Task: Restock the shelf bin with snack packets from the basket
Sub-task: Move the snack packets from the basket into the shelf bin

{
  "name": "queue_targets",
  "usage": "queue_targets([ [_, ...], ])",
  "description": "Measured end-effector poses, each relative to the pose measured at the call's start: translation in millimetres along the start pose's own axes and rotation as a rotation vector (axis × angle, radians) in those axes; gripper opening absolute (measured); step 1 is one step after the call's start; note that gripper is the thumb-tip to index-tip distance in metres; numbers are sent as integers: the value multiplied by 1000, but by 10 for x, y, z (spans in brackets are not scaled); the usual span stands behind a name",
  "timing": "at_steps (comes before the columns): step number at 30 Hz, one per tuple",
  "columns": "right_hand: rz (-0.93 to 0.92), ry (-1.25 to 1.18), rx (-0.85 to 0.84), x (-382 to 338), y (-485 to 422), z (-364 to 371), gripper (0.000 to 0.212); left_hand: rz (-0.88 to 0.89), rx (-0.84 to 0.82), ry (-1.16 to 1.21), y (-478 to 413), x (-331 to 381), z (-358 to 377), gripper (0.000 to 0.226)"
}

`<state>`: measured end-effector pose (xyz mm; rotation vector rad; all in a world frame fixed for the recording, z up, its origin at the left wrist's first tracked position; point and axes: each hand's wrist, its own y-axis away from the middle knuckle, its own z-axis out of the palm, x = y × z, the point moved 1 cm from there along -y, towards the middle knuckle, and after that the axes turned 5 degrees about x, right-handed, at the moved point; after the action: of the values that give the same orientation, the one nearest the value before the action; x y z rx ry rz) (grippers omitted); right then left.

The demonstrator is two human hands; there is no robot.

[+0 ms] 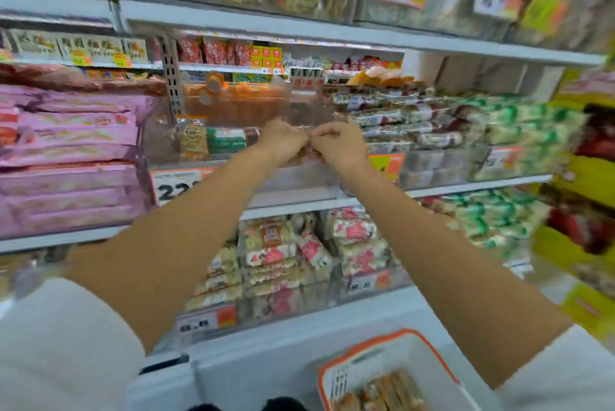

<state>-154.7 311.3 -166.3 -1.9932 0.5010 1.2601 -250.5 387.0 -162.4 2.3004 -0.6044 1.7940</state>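
Observation:
Both arms reach up to the middle shelf. My left hand [284, 141] and my right hand [339, 144] meet over a clear shelf bin [299, 177], fingers curled round a small reddish snack packet [307, 152] held between them; the frame is blurred, so the packet's print is unreadable. Low at the right stands a white basket with an orange rim [429, 354], holding several brownish snack packets [386, 390].
Pink packs [73, 151] fill the shelf to the left. Green and white packets [499, 131] are stacked to the right. Below the bin lies another row of red and white packets [299, 254]. Price tags [176, 184] hang on the shelf edges.

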Motion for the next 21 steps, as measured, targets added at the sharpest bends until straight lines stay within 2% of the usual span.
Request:
queue_targets([
  [3,81,-3,31,469,384,-312,29,-71,-35,-70,313,-261,484,25],
  [5,188,-35,39,857,676,-522,34,-148,-120,-68,589,-547,813,27],
  [8,353,8,-6,1456,1163,-796,23,-277,-258,-49,975,-1113,1308,6],
  [11,505,17,-45,2062,1581,-980,12,-389,-355,-92,1285,-1618,1704,3],
  [16,727,69,-104,3032,2110,-1070,21,-539,-453,-188,1633,-2288,2136,12],
  [21,913,236,-99,4023,2496,-1070,4,-644,-476,-221,1739,-2948,2401,6],
])
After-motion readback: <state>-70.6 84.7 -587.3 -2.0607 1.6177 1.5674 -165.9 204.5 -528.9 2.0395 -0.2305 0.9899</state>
